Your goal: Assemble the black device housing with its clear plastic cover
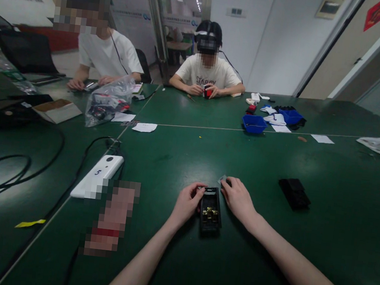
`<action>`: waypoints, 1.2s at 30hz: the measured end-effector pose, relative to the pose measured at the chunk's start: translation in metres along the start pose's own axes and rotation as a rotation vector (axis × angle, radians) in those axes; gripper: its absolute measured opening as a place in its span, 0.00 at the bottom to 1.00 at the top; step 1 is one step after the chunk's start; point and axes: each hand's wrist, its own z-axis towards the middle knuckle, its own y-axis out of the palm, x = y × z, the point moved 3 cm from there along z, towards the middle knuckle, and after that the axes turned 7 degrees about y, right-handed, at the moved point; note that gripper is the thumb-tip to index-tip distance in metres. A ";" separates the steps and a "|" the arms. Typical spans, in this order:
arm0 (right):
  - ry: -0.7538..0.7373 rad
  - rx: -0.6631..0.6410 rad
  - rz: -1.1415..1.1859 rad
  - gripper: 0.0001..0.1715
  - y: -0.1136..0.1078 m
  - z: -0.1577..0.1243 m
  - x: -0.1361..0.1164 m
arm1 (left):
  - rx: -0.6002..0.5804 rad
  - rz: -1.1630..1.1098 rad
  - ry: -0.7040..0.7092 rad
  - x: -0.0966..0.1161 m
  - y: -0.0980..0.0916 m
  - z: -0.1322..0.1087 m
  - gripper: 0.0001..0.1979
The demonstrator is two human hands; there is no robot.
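On the green table in front of me lies an open black rectangular case (pixel 203 226). Several small shiny gold-coloured parts (pixel 209 214) sit in its lower half. My left hand (pixel 187 202) is closed on the upper left side of the case, thumb over its far edge. To the right of the case, my right hand (pixel 237 198) has its fingers pinched on a small flat greyish piece (pixel 222 179). The fingers cover much of that piece, so its kind is unclear. Farther right lies a black block-shaped item (pixel 294 193), apart from both hands.
A white power strip (pixel 99 175) and black cables lie left, near a yellow strip (pixel 30 223). Blue trays (pixel 254 124), papers and a clear plastic bag (pixel 107 101) are farther back. Two people sit across the table; one holds a red and black object (pixel 207 91).
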 end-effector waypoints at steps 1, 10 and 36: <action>-0.006 -0.002 0.000 0.17 -0.001 -0.003 -0.004 | 0.001 0.003 0.003 0.000 0.000 0.000 0.14; -0.011 -0.201 -0.071 0.12 -0.018 -0.004 -0.019 | 0.002 0.006 0.019 -0.006 0.001 0.002 0.12; 0.327 -0.351 1.784 0.25 -0.008 -0.011 -0.039 | -0.004 -0.002 0.035 -0.011 0.001 0.004 0.13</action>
